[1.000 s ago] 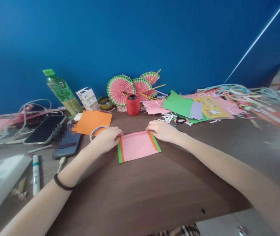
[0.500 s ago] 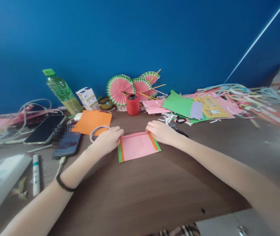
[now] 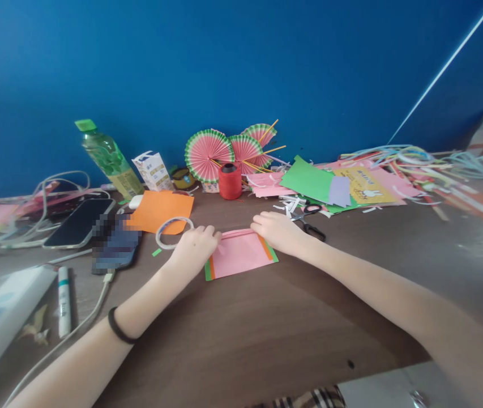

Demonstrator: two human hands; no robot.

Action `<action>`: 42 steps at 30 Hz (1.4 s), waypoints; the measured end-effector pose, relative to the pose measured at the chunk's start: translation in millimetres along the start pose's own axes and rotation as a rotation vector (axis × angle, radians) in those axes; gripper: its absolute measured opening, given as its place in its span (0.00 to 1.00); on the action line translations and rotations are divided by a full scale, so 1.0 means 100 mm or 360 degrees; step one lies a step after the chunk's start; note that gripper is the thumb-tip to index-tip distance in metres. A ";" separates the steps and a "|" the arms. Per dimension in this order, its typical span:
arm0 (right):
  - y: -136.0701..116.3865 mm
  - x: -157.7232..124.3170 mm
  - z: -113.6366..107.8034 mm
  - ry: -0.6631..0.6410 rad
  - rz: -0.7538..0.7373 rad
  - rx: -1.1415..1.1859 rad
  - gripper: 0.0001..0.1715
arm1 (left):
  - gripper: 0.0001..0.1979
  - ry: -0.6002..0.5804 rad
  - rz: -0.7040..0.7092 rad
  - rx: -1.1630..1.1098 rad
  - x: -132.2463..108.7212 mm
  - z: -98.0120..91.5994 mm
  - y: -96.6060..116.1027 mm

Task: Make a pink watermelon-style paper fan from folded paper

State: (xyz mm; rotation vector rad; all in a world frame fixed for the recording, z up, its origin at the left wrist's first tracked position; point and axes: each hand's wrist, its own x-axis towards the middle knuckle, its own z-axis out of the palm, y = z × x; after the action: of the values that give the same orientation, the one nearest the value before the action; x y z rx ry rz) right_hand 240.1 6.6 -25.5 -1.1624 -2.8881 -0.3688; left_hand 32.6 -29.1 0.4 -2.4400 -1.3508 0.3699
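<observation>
A pink paper sheet with orange and green strips along its two sides [image 3: 241, 254] lies flat on the brown table [image 3: 266, 328]. My left hand [image 3: 194, 246] rests on its far left corner, fingers curled and pinching the far edge. My right hand [image 3: 277, 231] pinches the far right corner the same way. The far edge of the paper looks folded over between the two hands.
A white tape ring [image 3: 173, 231] and an orange sheet [image 3: 160, 209] lie left of the paper. Two phones [image 3: 97, 232], cables, a marker [image 3: 63, 300] and a green bottle [image 3: 107, 158] sit further left. A red spool [image 3: 229, 181], paper fans [image 3: 209, 154], scissors [image 3: 309, 218] and loose coloured paper lie behind.
My left hand has slid right onto the paper's far left corner. The right hand has hardly moved. The far edge now looks folded over.
</observation>
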 end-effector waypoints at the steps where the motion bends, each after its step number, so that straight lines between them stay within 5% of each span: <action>1: -0.01 0.00 -0.01 -0.0016 0.0006 0.0004 0.14 | 0.14 -0.0025 -0.0014 0.0005 -0.01 -0.02 0.02; 11: -0.13 -0.04 -0.14 -0.0235 0.0096 0.0000 0.14 | 0.17 -0.0122 -0.0287 -0.0105 -0.06 -0.06 0.27; 18: -0.27 -0.05 -0.08 -0.0210 0.0147 -0.0061 0.16 | 0.24 -0.0061 -0.0363 -0.0056 -0.07 0.05 0.39; 25: -0.36 -0.09 -0.08 -0.0128 0.0153 -0.0066 0.29 | 0.29 -0.0001 -0.0370 -0.0045 -0.05 0.14 0.42; 42: -0.27 -0.08 0.00 -0.0035 0.0322 0.0079 0.17 | 0.24 -0.0133 -0.0309 -0.0128 -0.08 0.01 0.33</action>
State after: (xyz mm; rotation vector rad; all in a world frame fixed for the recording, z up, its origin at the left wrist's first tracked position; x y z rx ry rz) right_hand 227.3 -17.3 -32.2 -1.4415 -2.7451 -0.2791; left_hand 53.4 -52.4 -13.2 -2.3526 -1.6513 0.3788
